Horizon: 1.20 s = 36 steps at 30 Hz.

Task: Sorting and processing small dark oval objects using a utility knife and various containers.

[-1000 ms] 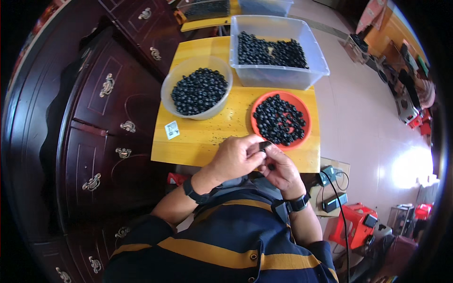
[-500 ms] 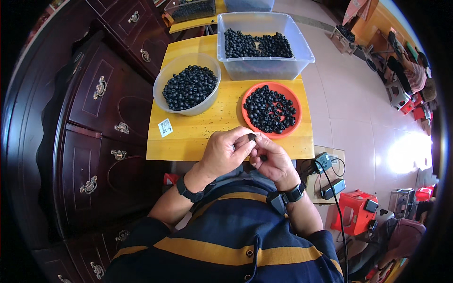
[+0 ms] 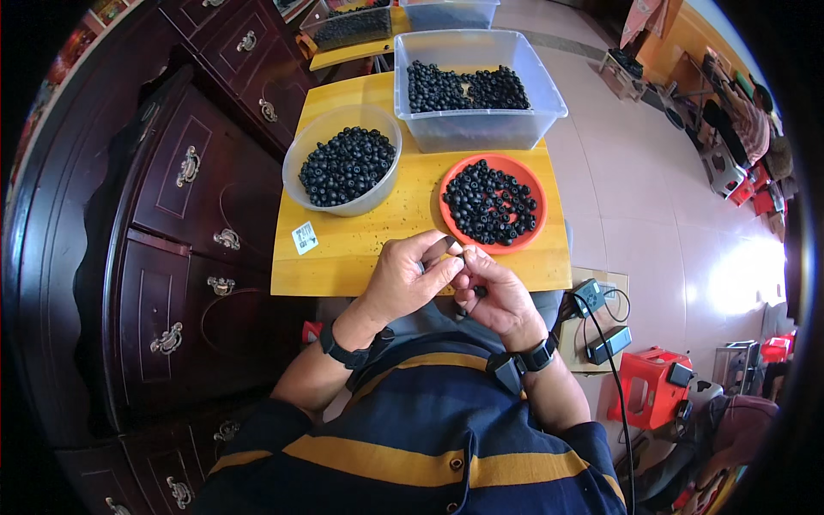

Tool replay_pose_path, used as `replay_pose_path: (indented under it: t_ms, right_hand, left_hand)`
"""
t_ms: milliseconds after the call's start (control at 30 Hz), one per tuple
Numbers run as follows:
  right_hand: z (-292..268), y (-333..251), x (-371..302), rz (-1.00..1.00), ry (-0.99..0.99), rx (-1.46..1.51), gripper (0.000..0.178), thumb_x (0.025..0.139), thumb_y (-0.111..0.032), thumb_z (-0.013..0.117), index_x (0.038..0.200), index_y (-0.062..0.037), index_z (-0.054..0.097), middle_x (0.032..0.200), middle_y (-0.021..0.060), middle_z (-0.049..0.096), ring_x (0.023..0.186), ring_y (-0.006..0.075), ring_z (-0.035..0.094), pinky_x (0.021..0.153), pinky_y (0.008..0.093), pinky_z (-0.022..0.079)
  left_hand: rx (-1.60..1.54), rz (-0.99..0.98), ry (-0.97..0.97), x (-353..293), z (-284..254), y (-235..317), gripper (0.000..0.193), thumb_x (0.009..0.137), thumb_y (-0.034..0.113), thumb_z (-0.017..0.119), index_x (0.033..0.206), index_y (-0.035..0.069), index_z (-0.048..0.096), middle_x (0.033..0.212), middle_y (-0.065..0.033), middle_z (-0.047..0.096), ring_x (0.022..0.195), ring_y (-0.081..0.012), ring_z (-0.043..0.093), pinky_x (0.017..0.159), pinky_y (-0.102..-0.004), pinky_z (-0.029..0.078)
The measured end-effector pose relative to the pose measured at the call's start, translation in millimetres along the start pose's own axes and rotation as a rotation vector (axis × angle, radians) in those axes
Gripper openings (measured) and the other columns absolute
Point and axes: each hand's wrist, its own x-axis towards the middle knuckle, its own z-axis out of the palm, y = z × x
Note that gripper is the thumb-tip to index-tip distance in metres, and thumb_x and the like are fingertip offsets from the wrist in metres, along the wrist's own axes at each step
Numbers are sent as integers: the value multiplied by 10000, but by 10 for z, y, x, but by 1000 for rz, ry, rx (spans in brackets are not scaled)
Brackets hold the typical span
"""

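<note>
Near the front edge of the yellow table, my left hand [image 3: 403, 276] and my right hand [image 3: 505, 300] meet, fingertips pinched together. Between them is a small dark piece, mostly covered by the fingers. Another small black hollow piece [image 3: 480, 292] sits in the curled fingers of my right hand. Just beyond my hands, an orange-red round tray [image 3: 540, 190] holds many black hollow pieces [image 3: 482, 202] like short beads. To the left, a clear round tub [image 3: 293, 163] is heaped with similar pieces [image 3: 348, 167].
A large clear bin [image 3: 481, 130] with more black pieces stands at the table's back. A white label [image 3: 304, 238] and dark crumbs lie on the yellow table [image 3: 343, 266]. Dark wooden drawers [image 3: 163, 189] line the left; a red stool [image 3: 648, 386] and cabled black boxes [image 3: 608, 343] are at right.
My hands stay together in nearly the same place, with the fingertips slightly shifted around the small piece. The whole view has tilted a little.
</note>
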Motion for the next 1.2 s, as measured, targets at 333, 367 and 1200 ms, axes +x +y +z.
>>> replay_pose_path:
  t_ms: [333, 367, 1200]
  right_hand:
    - [60, 2, 60, 52, 0, 27, 69, 1015, -176, 650, 1041, -119, 620, 942, 10, 666, 784, 103, 641, 636, 218, 516]
    - [60, 7, 65, 49, 6, 43, 66, 1014, -174, 651, 1037, -118, 622, 941, 11, 669, 784, 101, 640, 637, 215, 513]
    - [34, 24, 279, 24, -143, -51, 47, 1007, -130, 648, 1023, -98, 618, 887, -17, 629, 748, 73, 589, 644, 230, 495]
  left_hand:
    - [50, 47, 79, 3, -130, -67, 160, 958, 110, 707, 875, 1, 625, 744, -16, 652, 653, -39, 567, 569, -263, 436]
    - [52, 43, 80, -1, -148, -31, 160, 958, 110, 707, 875, 1, 625, 744, -16, 652, 653, -39, 567, 569, -263, 436]
    - [518, 154, 52, 49, -232, -37, 438, 884, 438, 776, 809, 44, 600, 668, -101, 639, 578, -272, 640, 537, -368, 477]
